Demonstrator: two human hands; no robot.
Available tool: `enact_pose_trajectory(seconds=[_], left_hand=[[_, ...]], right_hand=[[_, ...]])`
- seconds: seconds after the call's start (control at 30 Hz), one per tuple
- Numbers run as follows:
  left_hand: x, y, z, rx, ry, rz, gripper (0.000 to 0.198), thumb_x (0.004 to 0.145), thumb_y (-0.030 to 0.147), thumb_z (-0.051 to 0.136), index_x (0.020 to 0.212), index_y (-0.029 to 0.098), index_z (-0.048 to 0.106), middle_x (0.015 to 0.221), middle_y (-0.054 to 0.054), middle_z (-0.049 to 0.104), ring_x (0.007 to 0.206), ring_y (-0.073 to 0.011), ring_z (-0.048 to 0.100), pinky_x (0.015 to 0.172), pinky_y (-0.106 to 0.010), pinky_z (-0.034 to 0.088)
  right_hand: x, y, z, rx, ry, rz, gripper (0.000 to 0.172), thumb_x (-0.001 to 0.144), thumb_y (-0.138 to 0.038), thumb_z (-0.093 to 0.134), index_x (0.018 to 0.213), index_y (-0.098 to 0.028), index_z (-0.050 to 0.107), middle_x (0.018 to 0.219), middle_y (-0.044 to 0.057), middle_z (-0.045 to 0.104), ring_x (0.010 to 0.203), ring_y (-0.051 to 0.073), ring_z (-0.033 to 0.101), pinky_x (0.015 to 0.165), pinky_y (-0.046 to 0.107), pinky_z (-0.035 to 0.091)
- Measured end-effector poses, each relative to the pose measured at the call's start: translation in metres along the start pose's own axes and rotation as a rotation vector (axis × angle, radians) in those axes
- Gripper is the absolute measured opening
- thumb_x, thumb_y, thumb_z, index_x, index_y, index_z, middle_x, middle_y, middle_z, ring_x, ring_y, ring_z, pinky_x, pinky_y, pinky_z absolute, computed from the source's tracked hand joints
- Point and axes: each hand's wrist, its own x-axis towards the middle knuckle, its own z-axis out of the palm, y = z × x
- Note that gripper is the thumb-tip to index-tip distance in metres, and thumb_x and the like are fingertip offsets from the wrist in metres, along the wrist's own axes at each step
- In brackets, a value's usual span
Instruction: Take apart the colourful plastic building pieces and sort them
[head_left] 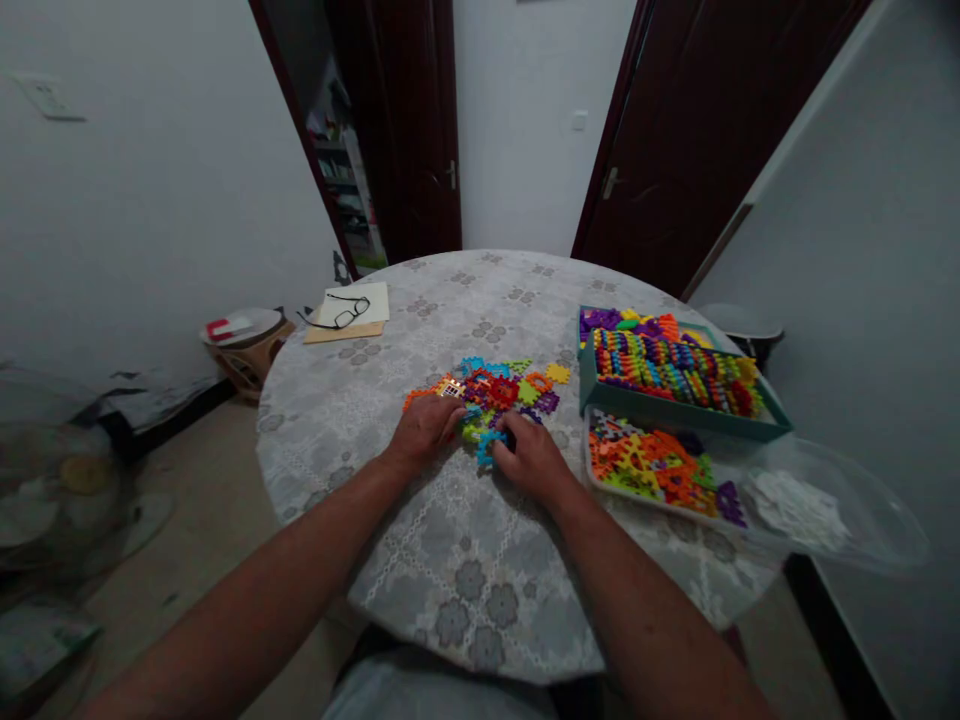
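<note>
A loose pile of colourful plastic interlocking pieces (501, 392) lies on the table in front of me, in red, orange, green, blue and purple. At the pile's left edge is my left hand (425, 428), fingers curled inward; a bit of red shows under the fingertips, but what they hold is hidden. A cream window-shaped piece (451, 390) sits just beyond its knuckles. My right hand (532, 456) is at the near right side of the pile, thumb and fingers pinched on a blue interlocking piece (488, 449). Single pieces, among them a yellow one (557, 373), lie at the far right edge.
On the right stand a green box (690, 418) with rows of pieces, a clear plastic tray (592, 470) of loose pieces, and a clear lid (885, 520) holding white pieces. Glasses (345, 318) rest on papers (375, 300) at the far left of the patterned tablecloth (480, 560).
</note>
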Motion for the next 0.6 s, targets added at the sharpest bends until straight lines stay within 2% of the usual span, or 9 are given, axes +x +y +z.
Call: enact_pose_trajectory(seconds=[0.2, 0.37, 0.53, 0.6], left_hand=[[-0.005, 0.011, 0.0, -0.081, 0.035, 0.066, 0.043, 0.115, 0.047, 0.043, 0.103, 0.021, 0.074, 0.093, -0.01, 0.078, 0.09, -0.0242, 0.071, 0.087, -0.038, 0.054], [-0.018, 0.024, -0.005, -0.246, -0.023, 0.042, 0.04, 0.116, 0.046, 0.042, 0.111, 0.022, 0.074, 0.098, -0.008, 0.078, 0.09, -0.0217, 0.071, 0.084, -0.035, 0.055], [-0.028, 0.025, -0.007, -0.318, -0.064, 0.0, 0.038, 0.104, 0.052, 0.068, 0.125, 0.021, 0.074, 0.109, -0.01, 0.081, 0.097, -0.0247, 0.075, 0.089, -0.037, 0.059], [-0.029, 0.023, -0.004, -0.324, -0.057, -0.028, 0.037, 0.103, 0.049, 0.07, 0.127, 0.021, 0.074, 0.106, -0.011, 0.082, 0.091, -0.0239, 0.075, 0.087, -0.037, 0.06]], right_hand=[[0.0, 0.0, 0.008, 0.0, 0.01, -0.006, 0.011, 0.091, -0.022, 0.059, 0.101, -0.023, 0.063, 0.09, 0.003, 0.07, 0.082, 0.02, 0.063, 0.076, 0.029, 0.042], [-0.002, -0.004, 0.005, 0.012, 0.01, 0.001, 0.012, 0.091, -0.02, 0.059, 0.101, -0.023, 0.065, 0.089, 0.001, 0.07, 0.078, 0.018, 0.062, 0.075, 0.028, 0.042], [-0.002, -0.008, 0.003, 0.036, -0.003, 0.017, 0.014, 0.09, -0.019, 0.059, 0.101, -0.022, 0.067, 0.09, 0.001, 0.072, 0.079, 0.018, 0.064, 0.076, 0.028, 0.045], [-0.002, -0.009, 0.001, 0.047, 0.001, 0.009, 0.016, 0.091, -0.019, 0.059, 0.103, -0.022, 0.069, 0.093, 0.002, 0.074, 0.084, 0.02, 0.067, 0.08, 0.029, 0.047]])
